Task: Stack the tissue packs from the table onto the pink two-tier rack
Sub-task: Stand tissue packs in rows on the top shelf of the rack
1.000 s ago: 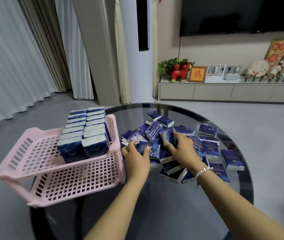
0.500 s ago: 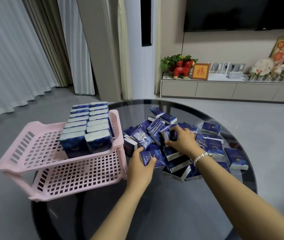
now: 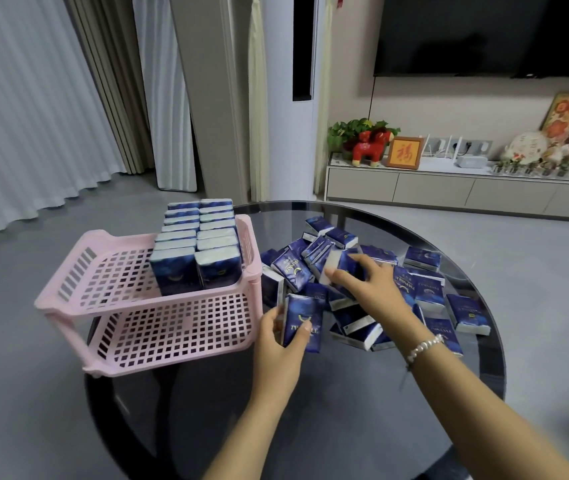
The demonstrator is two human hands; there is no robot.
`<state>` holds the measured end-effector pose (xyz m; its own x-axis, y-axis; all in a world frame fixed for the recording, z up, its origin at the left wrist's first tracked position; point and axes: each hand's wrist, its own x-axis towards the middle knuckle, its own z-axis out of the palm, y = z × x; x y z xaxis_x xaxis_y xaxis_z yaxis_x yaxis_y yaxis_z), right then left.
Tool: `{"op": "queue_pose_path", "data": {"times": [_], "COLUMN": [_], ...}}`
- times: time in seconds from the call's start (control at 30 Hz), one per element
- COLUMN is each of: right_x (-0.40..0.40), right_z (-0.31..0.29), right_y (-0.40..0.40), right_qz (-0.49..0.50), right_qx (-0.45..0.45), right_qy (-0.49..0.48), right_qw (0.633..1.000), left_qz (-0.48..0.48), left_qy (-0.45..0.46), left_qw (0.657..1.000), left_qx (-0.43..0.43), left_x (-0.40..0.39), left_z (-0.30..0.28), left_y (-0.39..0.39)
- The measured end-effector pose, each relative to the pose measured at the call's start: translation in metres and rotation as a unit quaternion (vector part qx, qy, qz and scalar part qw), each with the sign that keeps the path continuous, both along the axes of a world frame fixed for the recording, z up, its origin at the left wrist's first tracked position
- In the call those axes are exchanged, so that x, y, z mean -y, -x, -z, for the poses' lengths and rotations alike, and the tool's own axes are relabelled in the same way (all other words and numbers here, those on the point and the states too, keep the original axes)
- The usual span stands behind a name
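At the left edge of the round dark glass table (image 3: 311,427) stood the pink two-tier rack (image 3: 130,299), partly hanging over the rim. On its upper tier, along the right side, two rows of blue tissue packs (image 3: 198,251) stood upright, one behind the other; the lower tier (image 3: 172,334) showed only its bare grid.

Just right of the rack, the left hand (image 3: 278,344) held one pack (image 3: 302,322) upright, a little above the table. The grip was closed around it, thumb on the front face and fingers behind.

Further right, the loose pile of packs (image 3: 356,282) lay across the middle and the far right part of the table, many tilted and overlapping. The right hand (image 3: 375,289) lay on this pile with the fingers spread toward the left; a blurred pack (image 3: 340,268) was under them, but I cannot tell if the grip had really closed on it. A bead bracelet (image 3: 423,348) was on the right wrist.
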<state>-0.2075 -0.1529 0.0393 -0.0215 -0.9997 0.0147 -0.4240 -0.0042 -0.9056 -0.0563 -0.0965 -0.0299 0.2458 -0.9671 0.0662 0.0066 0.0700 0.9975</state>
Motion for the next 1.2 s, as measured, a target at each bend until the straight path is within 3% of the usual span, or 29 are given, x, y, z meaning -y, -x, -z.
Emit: {"op": "queue_pose_path", "data": {"times": [0.17,0.33,0.43,0.6,0.7,0.97,1.2], "right_x": [-0.032,-0.049,-0.055,-0.060,-0.059,-0.031,0.020], "right_z": [0.019,0.042,0.053,0.060,0.061,0.035,0.036], "right_y": [-0.013,-0.027,-0.032,-0.035,-0.032,0.001,0.016], "right_qz": [-0.029,0.007,0.014,0.045,0.014,0.116,0.148], "right_qx": [0.073,0.094,0.058,-0.049,-0.077,-0.122,-0.320], "right_qy": [-0.086,-0.071,-0.056,-0.044,-0.033,0.107,0.005], "right_qw": [0.993,0.993,0.997,0.997,0.996,0.980,0.936], "left_qz": [0.010,0.046,0.066,0.091,0.091,0.065,0.083], "left_qy": [-0.035,-0.074,-0.079,-0.065,-0.066,-0.086,-0.090], "left_qw": [0.999,0.990,0.984,0.987,0.987,0.984,0.979], "left_qx": [-0.037,-0.110,-0.143,-0.113,-0.119,-0.143,-0.160], "left_x": [-0.010,-0.014,-0.013,-0.011,-0.007,0.000,-0.001], "left_z": [0.008,0.019,0.022,0.022,0.026,0.029,0.029], "left_y": [-0.001,0.001,0.002,0.000,-0.001,-0.002,-0.001]}}
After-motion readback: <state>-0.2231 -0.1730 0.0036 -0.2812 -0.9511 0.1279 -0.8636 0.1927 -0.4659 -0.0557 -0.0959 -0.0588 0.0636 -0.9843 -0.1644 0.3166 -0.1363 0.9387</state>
